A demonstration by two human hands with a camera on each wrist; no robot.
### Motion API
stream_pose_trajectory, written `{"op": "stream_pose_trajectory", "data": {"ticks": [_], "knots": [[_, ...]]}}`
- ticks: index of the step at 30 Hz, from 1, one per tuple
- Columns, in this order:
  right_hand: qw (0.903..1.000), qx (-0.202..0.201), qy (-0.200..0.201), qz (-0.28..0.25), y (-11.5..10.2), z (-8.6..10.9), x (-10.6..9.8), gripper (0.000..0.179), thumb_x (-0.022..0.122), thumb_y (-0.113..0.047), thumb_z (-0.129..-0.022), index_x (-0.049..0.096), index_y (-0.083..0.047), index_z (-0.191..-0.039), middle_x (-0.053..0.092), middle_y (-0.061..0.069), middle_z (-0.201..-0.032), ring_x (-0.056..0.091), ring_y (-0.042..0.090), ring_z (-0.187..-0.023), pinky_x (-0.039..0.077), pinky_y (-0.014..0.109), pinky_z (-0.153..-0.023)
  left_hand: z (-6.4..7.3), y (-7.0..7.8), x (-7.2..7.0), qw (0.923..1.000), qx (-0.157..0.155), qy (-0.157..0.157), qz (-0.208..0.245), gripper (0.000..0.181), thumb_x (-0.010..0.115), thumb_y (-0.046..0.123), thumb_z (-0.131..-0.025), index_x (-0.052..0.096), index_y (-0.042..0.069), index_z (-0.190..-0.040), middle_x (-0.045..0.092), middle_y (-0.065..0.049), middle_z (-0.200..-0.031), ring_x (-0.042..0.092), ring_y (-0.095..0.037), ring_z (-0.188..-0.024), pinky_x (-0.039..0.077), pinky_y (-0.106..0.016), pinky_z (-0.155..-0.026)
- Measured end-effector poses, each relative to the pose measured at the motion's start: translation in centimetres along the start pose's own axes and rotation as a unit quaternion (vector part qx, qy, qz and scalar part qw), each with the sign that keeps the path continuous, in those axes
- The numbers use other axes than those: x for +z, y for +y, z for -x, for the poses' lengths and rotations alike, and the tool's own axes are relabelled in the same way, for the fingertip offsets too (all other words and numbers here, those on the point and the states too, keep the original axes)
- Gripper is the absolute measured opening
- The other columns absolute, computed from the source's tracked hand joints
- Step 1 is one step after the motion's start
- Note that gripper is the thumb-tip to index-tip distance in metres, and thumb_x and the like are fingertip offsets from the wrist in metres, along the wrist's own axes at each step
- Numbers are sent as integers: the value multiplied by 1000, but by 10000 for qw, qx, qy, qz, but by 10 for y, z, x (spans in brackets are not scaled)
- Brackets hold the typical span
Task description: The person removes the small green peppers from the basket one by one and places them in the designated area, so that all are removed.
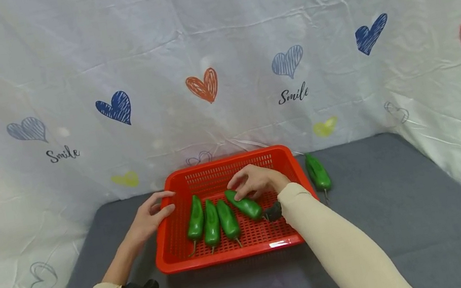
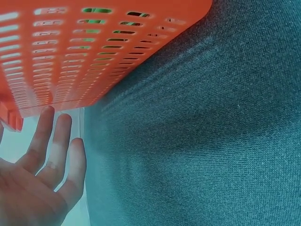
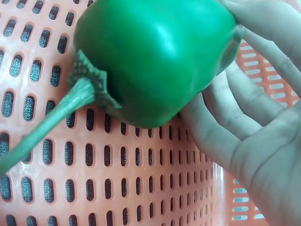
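Note:
A red plastic basket [image 1: 173,263] with slotted walls stands on the table, holding several green peppers. My right hand [image 1: 256,180] reaches inside and grips the rightmost green pepper [image 1: 249,209] by its tip end, thumb on one side and fingers on the other. Up close in the right wrist view, that pepper [image 3: 146,56] has its stem pointing away from the hand. Three more peppers [image 1: 211,224] lie side by side at its left, stems toward the front. My left hand [image 1: 149,218] is at the basket's left rim, fingers relaxed, fingertips beside the outer wall [image 2: 70,56].
One more green pepper [image 1: 318,173] lies on the dark grey tablecloth [image 1: 410,215], just right of the basket. A white curtain [image 1: 208,19] printed with hearts hangs behind the table and down both sides.

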State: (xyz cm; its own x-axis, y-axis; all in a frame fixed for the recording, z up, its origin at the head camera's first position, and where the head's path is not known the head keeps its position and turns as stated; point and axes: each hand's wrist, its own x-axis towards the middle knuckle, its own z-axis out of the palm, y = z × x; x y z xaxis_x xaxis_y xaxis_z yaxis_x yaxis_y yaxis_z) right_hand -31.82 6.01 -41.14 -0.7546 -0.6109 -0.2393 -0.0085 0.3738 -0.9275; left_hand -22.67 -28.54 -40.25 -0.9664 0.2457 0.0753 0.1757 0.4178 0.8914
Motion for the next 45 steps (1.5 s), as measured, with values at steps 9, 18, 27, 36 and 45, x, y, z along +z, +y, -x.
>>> {"op": "stream_pose_trajectory", "data": {"ticks": [9, 18, 27, 36, 45], "knots": [[9999, 28, -45, -108, -3, 0, 0, 43, 84, -7, -85, 71, -3, -126, 69, 13, -113, 67, 25, -98, 58, 42, -78, -1, 1, -2, 9999, -54, 18, -85, 44, 64, 20, -103, 53, 6, -143, 48, -26, -145, 61, -39, -111, 57, -38, -77], [9996, -225, -188, -62, -9, -1, 0, 45, 85, -15, -85, 72, -9, -127, 68, 11, -118, 66, 26, -103, 58, 42, -80, -3, 2, -2, 9999, -119, 30, -107, 44, 65, 21, -103, 54, 5, -143, 53, -28, -138, 63, -36, -106, 58, -38, -74], [9979, -534, -242, -270, -20, 0, -2, 50, 83, -15, -88, 67, -10, -135, 62, 8, -131, 58, 26, -118, 57, 44, -83, -4, -1, -2, 9998, -74, 29, -158, 43, 65, 20, -102, 55, 5, -142, 53, -27, -138, 63, -36, -105, 57, -38, -74], [9943, -923, 34, -528, -54, 13, -12, 49, 82, -10, -89, 66, -9, -135, 59, 16, -130, 58, 30, -118, 57, 45, -85, -4, 0, -3, 9999, -2, 50, -139, 42, 66, 18, -102, 56, 4, -140, 55, -26, -136, 63, -35, -104, 57, -37, -73], [9841, -1438, 487, -917, -85, 43, -45, 49, 78, -7, -91, 63, -7, -138, 55, 19, -132, 60, 35, -114, 55, 51, -87, -2, 2, -1, 9998, 78, 45, -178, 42, 66, 17, -102, 56, 3, -140, 56, -27, -133, 64, -31, -100, 58, -37, -71]]}}
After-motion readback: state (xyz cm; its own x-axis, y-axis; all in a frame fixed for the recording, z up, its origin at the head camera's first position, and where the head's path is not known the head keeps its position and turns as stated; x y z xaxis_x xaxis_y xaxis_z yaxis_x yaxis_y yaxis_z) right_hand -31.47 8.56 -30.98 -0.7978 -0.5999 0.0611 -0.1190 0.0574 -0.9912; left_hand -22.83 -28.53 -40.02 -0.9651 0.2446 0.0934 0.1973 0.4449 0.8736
